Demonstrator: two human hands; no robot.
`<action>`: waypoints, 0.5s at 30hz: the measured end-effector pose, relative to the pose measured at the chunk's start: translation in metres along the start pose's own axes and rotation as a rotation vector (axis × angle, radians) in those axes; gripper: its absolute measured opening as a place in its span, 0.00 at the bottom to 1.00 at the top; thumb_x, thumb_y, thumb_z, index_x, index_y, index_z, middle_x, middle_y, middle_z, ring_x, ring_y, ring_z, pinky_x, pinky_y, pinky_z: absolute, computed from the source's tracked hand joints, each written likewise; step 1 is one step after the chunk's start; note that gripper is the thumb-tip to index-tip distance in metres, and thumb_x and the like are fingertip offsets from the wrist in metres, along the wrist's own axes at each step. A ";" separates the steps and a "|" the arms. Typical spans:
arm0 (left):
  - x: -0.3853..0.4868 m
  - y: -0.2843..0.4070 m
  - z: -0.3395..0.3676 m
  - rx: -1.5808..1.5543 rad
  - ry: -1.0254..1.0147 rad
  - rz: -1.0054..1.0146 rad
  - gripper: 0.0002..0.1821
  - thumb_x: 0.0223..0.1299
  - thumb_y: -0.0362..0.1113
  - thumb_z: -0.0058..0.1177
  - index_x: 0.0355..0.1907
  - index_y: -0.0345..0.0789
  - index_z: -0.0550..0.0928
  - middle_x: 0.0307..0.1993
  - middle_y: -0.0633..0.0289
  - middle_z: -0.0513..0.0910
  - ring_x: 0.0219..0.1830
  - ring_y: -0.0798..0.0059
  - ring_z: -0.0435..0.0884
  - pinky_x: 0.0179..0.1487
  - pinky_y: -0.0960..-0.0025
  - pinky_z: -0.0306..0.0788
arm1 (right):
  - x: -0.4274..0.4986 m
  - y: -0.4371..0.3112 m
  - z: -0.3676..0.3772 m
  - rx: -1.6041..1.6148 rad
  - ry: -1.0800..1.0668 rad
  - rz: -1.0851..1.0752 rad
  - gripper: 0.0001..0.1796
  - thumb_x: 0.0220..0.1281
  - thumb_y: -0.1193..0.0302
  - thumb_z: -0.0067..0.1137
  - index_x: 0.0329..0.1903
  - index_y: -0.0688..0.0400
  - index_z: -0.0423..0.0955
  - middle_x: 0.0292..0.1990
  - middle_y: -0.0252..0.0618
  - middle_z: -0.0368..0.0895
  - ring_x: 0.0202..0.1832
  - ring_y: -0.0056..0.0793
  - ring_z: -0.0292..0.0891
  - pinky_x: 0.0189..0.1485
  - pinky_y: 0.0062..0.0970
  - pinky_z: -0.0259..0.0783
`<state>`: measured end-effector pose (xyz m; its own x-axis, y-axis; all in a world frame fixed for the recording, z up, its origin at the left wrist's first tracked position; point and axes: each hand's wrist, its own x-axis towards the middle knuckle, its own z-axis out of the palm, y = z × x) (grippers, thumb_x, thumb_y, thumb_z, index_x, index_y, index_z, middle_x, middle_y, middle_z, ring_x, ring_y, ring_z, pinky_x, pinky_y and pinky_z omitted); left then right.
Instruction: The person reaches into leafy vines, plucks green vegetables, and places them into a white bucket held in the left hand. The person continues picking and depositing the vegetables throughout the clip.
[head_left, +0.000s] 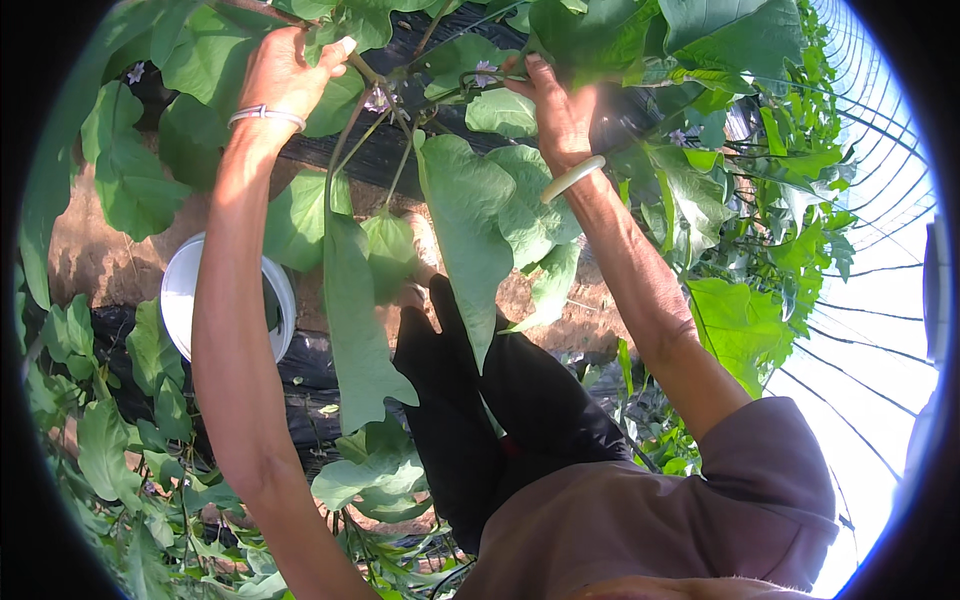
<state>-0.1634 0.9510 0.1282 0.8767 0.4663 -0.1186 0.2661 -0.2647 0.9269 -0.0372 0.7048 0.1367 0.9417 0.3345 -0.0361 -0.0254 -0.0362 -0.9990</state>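
Observation:
My left hand (289, 75), with a thin bracelet at the wrist, is closed around a brown eggplant branch (369, 69) at the upper left; leaves cover part of its fingers. At the upper right, my right hand (559, 109), wearing a pale bangle, reaches in among eggplant leaves (600, 37). Its thumb and fingers are close together beside a stem, and whether they grip anything is hidden. Between the hands are forking stems and purple flowers (379, 100). Large leaves (465, 202) hang below them.
A white bucket (178, 300) stands on the soil behind my left forearm, dark inside. Black plastic film (307, 375) covers strips of ground. More eggplant plants (105, 442) grow at the lower left and right. Curved greenhouse ribs (885, 150) rise at the right. My legs are below the leaves.

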 end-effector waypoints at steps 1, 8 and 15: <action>0.001 0.001 0.001 0.005 -0.008 0.008 0.10 0.61 0.34 0.54 0.42 0.32 0.81 0.36 0.61 0.85 0.37 0.77 0.84 0.41 0.73 0.73 | 0.012 -0.004 0.005 0.003 0.020 0.045 0.17 0.64 0.69 0.55 0.42 0.75 0.74 0.34 0.49 0.81 0.40 0.35 0.81 0.34 0.29 0.81; 0.004 0.015 0.009 0.201 -0.008 0.011 0.15 0.59 0.40 0.58 0.43 0.31 0.81 0.32 0.61 0.85 0.35 0.79 0.84 0.42 0.73 0.72 | 0.053 -0.043 0.024 -0.423 -0.392 0.178 0.24 0.69 0.52 0.47 0.43 0.64 0.72 0.34 0.36 0.79 0.39 0.21 0.76 0.39 0.22 0.73; -0.001 0.023 0.026 0.099 0.121 -0.027 0.14 0.55 0.46 0.60 0.39 0.41 0.84 0.31 0.57 0.84 0.33 0.62 0.82 0.40 0.64 0.72 | 0.027 -0.072 0.039 -0.247 -0.425 -0.090 0.11 0.70 0.64 0.49 0.41 0.59 0.72 0.29 0.26 0.71 0.29 0.14 0.66 0.36 0.18 0.66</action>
<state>-0.1480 0.9228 0.1402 0.8157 0.5708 -0.0939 0.3326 -0.3300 0.8834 -0.0228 0.7532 0.2067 0.7148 0.6992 -0.0089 0.1783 -0.1946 -0.9645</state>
